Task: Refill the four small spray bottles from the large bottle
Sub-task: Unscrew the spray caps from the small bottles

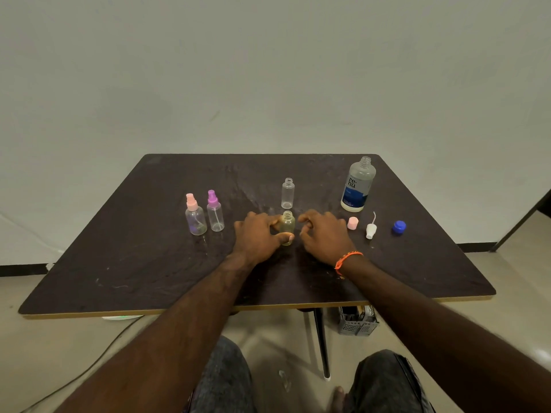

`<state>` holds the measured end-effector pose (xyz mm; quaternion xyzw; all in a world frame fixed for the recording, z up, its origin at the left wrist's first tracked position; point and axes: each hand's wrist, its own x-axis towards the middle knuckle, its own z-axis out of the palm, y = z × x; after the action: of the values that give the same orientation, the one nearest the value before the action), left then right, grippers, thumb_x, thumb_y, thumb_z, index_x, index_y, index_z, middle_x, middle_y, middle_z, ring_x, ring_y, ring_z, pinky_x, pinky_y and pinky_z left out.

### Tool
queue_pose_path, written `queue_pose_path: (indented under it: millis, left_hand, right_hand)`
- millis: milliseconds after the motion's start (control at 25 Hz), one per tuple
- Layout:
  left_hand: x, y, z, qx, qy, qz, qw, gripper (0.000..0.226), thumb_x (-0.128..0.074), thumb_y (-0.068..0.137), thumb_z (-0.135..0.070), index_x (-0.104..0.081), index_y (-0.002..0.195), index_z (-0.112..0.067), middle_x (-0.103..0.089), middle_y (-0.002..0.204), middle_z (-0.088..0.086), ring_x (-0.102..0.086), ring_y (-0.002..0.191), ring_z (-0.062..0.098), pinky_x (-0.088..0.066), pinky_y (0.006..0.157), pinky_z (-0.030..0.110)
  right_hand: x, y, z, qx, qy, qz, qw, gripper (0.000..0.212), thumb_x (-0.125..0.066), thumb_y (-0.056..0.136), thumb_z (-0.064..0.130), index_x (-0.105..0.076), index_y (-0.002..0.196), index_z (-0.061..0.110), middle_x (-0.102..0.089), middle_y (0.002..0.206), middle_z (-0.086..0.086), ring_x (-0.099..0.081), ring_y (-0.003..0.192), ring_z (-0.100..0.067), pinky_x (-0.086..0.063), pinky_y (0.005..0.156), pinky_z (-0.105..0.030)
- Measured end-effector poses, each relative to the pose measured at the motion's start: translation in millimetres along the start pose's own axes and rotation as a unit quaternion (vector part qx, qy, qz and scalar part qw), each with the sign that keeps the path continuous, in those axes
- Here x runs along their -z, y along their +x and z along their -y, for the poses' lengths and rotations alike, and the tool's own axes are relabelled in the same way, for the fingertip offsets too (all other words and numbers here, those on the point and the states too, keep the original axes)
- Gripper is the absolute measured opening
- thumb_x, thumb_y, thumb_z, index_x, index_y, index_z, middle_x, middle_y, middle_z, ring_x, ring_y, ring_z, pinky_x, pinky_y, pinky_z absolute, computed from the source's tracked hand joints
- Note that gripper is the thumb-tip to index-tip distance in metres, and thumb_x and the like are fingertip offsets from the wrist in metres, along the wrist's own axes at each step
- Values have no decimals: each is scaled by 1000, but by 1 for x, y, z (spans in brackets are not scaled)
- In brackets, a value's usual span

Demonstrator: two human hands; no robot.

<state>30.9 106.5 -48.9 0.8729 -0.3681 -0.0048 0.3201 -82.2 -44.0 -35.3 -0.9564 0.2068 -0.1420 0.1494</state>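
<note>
A small yellowish bottle (288, 226) stands uncapped at the table's middle. My left hand (258, 236) grips it with thumb and fingers. My right hand (323, 235) rests just right of it, fingers curled, holding nothing. Behind stands a clear uncapped small bottle (287, 193). At the left stand two capped spray bottles, one with a pink top (195, 216), one with a purple top (215, 211). The large open bottle (358, 186) with a blue label stands at the back right.
Right of my right hand lie a pink cap (352, 223), a white spray head with tube (371, 229) and a blue cap (399, 227). The dark table (149, 278) ends near my knees. A grey basket (357, 321) sits on the floor below.
</note>
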Motion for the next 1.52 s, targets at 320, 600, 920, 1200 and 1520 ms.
queue_pose_path:
  millis: [320, 600, 920, 1200, 1520]
  left_hand:
    - [4, 30, -6, 67, 80, -35, 994, 21, -70, 92, -47, -73, 101, -29, -74, 99, -4, -56, 112, 25, -36, 93, 43]
    - [0, 77, 0, 118, 101, -56, 986, 19, -62, 95, -39, -70, 88, -23, -73, 96, 3, -58, 110, 30, -41, 95, 49]
    - [9, 100, 14, 150, 111, -41, 981, 42, -75, 87, -47, -69, 118, -19, -73, 113, 7, -61, 114, 32, -48, 100, 50]
    - [46, 80, -9, 83, 121, -64, 987, 77, -71, 87, -46, -44, 154, -19, -62, 142, 4, -46, 138, 33, -34, 111, 54]
    - [131, 52, 35, 86, 362, 53, 927, 62, -66, 72, -77, -63, 109, -28, -67, 108, -2, -52, 119, 25, -28, 99, 53]
  right_hand:
    - [-28, 33, 27, -79, 223, 25, 971, 51, -55, 77, 10, -63, 126, 20, -74, 98, 6, -69, 100, -16, -53, 95, -34]
    - [-37, 74, 37, -71, 254, 62, 963, 52, -43, 71, 10, -65, 117, 24, -73, 109, 0, -66, 103, -25, -54, 90, -35]
    - [-37, 86, 42, -59, 272, 77, 957, 49, -46, 80, -5, -60, 123, 14, -66, 117, -8, -62, 105, -25, -49, 73, -21]
    - [-18, 55, 38, -84, 253, 15, 964, 47, -56, 80, 3, -63, 124, 16, -69, 112, 1, -64, 109, -17, -50, 97, -29]
    - [-20, 24, 68, -31, 214, 40, 976, 33, -59, 81, 15, -65, 113, 24, -69, 98, 11, -65, 95, -12, -52, 93, -31]
